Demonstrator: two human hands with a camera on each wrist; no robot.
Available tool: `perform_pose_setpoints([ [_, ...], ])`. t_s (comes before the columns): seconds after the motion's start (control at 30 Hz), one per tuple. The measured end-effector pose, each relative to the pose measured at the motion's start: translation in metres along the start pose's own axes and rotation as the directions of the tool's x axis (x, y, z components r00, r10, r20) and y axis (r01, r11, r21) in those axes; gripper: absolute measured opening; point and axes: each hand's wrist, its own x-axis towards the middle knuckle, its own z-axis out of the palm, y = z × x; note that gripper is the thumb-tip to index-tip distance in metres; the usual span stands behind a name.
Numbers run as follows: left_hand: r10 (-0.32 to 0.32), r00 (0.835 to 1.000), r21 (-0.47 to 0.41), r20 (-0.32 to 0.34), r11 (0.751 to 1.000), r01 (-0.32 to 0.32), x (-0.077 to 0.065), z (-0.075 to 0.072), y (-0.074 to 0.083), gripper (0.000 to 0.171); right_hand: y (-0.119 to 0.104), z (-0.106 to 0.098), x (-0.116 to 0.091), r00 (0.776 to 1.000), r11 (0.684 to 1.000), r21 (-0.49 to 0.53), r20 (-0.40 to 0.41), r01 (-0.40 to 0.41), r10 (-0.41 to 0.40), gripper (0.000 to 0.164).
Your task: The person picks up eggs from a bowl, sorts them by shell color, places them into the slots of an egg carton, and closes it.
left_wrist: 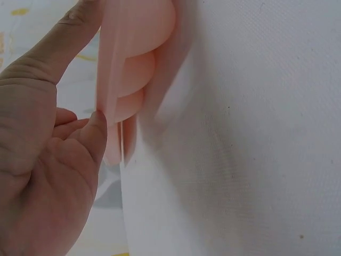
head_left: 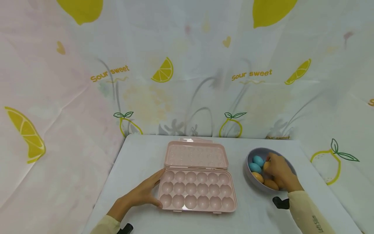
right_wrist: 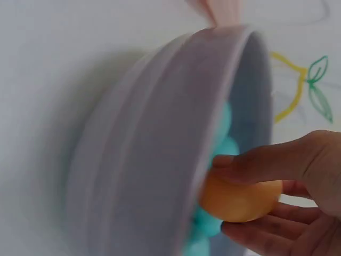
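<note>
A pink egg tray with rows of empty round cups lies on the table, its lid folded back. My left hand rests against the tray's left edge, thumb near the front corner and fingers farther back. In the left wrist view, that hand touches the tray's rim. My right hand reaches into a grey bowl of blue and orange eggs. Thumb and fingers pinch an orange egg at the bowl's rim in the right wrist view. Blue eggs lie beside it.
Both the tray and the bowl stand on a white-covered table. Behind the table hangs a cloth printed with lemons. The tray's open lid lies toward the back edge.
</note>
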Motion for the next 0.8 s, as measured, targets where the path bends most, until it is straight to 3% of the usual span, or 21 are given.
perform_pose_setpoints([
  [0.1, 0.006, 1.0, -0.003, -0.001, 1.0, -0.006, 0.0, 0.0, 0.001, 0.131, -0.015, -0.006, 0.004, 0.993, 0.999, 0.015, -0.109, 0.049, -0.047, 0.029],
  [0.23, 0.021, 1.0, -0.004, -0.002, 1.0, -0.021, 0.001, 0.001, 0.0, 0.131, -0.045, -0.008, 0.01, 0.96, 0.988, 0.028, -0.243, 0.151, -0.14, 0.039],
  [0.4, 0.014, 1.0, 0.013, -0.004, 1.0, -0.014, 0.001, 0.001, 0.0, 0.131, -0.089, -0.002, 0.017, 0.917, 0.957, 0.061, -0.308, 0.284, -0.253, 0.043],
  [0.57, -0.002, 1.0, -0.004, -0.009, 1.0, 0.002, 0.0, 0.0, 0.015, 0.129, -0.13, 0.012, 0.025, 0.863, 0.893, 0.116, -0.338, 0.434, -0.375, 0.017],
  [0.67, -0.005, 1.0, -0.002, 0.002, 1.0, 0.005, 0.0, 0.0, 0.014, 0.129, -0.151, 0.022, 0.029, 0.88, 0.897, 0.088, -0.255, 0.434, -0.401, 0.008],
  [0.8, -0.003, 1.0, 0.035, 0.022, 0.999, 0.003, 0.002, 0.0, 0.004, 0.13, -0.174, 0.043, 0.035, 0.923, 0.928, -0.046, -0.091, 0.371, -0.373, 0.028],
])
